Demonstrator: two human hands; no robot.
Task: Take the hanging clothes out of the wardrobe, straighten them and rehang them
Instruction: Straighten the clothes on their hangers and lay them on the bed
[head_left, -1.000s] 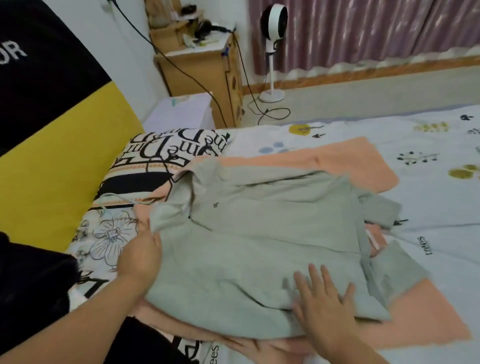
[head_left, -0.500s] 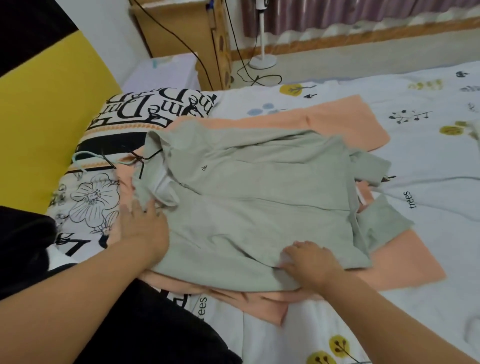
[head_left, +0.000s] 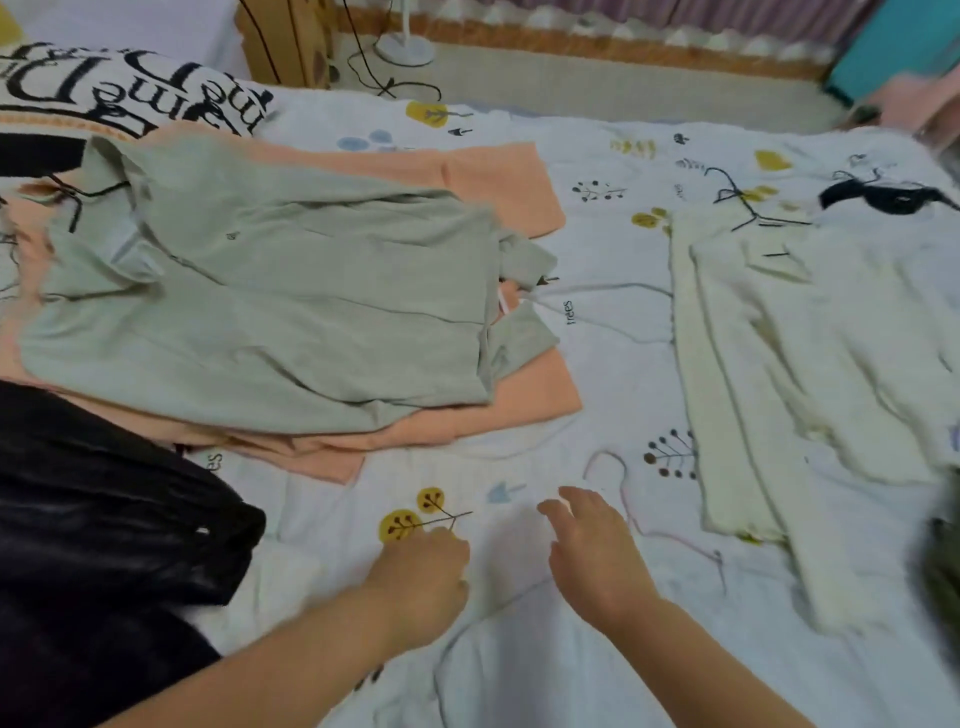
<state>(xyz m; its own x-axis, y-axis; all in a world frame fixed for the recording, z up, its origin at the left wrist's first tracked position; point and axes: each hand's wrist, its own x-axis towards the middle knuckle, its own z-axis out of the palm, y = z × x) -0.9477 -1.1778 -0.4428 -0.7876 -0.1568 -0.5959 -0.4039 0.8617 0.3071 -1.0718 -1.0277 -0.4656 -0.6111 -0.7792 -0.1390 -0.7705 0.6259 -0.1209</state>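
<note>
Both hands were over the bed sheet (head_left: 597, 364), near the front edge of the view. The left hand (head_left: 423, 579) rested low on the sheet with its fingers curled under; the picture was blurred there, and I could not tell if it held anything or only pressed the cloth. The right hand (head_left: 597, 556) was just beside it, fingers spread and relaxed, holding nothing. Its fingertips were near a thin pink hanger (head_left: 631, 512) that lay flat on the sheet.

The green top (head_left: 270, 312) lay spread on the left part of the bed, on top of an orange garment (head_left: 498, 171) that showed around its edges. A dark hanger (head_left: 78, 195) stuck out at the collar of the green top. Neither hand touched these clothes.

On the right part of the bed lay a cream sweater (head_left: 810, 364), somewhat wrinkled, with a black hanger (head_left: 748, 208) at its upper end. It was well apart from the green top, with bare sheet between them.

A black cloth (head_left: 104, 519) lay at the left near edge of the bed, just beside the left forearm. A pillow (head_left: 130, 88) with large black letters sat at the far left, above the orange garment.
</note>
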